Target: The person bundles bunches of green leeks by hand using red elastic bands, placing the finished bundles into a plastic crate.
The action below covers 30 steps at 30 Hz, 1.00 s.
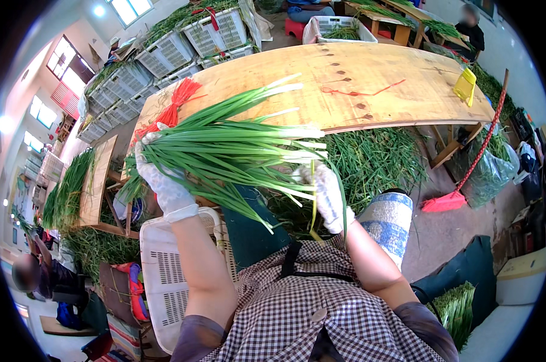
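Scallion bunch [225, 151] held over wooden table [393, 78]: left hand [161, 181] clasps leaves; right hand [327, 193] apparently pinches yellowed leaf [313, 199].

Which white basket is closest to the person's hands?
The empty white crate just under the left hand, beside the checked apron. The other white crates sit stacked far behind the wooden table, heaped with greens.

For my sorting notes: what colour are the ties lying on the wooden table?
The ties are red, a loose bunch; the head view shows them best.
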Each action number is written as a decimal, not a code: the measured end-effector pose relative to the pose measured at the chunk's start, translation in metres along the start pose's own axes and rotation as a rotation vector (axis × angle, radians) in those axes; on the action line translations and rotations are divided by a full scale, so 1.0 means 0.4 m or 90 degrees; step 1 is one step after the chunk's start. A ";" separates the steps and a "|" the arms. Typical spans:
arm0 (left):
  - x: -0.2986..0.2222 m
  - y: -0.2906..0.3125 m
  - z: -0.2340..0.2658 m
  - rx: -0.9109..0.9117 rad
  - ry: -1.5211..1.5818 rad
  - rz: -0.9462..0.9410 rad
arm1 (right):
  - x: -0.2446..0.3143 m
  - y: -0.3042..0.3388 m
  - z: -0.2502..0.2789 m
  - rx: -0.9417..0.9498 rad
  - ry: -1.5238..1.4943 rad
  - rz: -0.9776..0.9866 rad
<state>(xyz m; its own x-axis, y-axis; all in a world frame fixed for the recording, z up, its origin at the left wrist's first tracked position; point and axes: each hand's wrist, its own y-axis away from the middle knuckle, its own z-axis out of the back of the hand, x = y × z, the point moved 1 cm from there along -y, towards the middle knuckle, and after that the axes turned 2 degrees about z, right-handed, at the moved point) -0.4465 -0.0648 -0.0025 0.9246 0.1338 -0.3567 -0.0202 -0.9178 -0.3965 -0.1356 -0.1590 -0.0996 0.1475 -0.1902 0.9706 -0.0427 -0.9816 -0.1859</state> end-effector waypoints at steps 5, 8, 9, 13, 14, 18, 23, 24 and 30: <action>-0.038 -0.016 0.015 -0.132 -0.107 -0.071 | -0.118 -0.036 0.237 -0.176 0.523 -0.054; -0.022 -0.004 -0.001 -0.011 -0.021 -0.013 | -0.012 -0.045 0.145 -0.089 0.180 0.006; -0.003 0.005 -0.017 -0.002 -0.013 -0.014 | -0.003 -0.055 0.119 0.010 -0.006 -0.112; 0.028 0.001 -0.034 -0.019 -0.003 -0.025 | 0.013 -0.074 0.039 0.158 -0.046 0.014; 0.028 0.000 -0.035 -0.003 -0.004 -0.026 | 0.025 -0.076 0.028 0.127 -0.115 -0.017; 0.013 0.004 -0.036 0.041 -0.027 0.004 | 0.055 -0.061 0.017 0.101 -0.082 0.053; 0.031 0.001 -0.041 -0.043 0.028 -0.015 | -0.013 -0.075 0.012 -0.021 0.350 0.228; 0.026 -0.001 -0.029 -0.069 0.014 -0.021 | -0.004 -0.073 0.011 -0.014 0.509 0.235; 0.048 -0.009 -0.039 -0.092 0.075 0.023 | -0.030 -0.055 0.033 0.031 -0.459 -0.001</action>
<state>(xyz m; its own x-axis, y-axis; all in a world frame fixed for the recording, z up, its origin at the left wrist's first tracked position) -0.4225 -0.0648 0.0054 0.9625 0.0627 -0.2638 -0.0073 -0.9666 -0.2562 -0.1234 -0.1354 -0.1091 0.7631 -0.1345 0.6321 -0.0008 -0.9783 -0.2071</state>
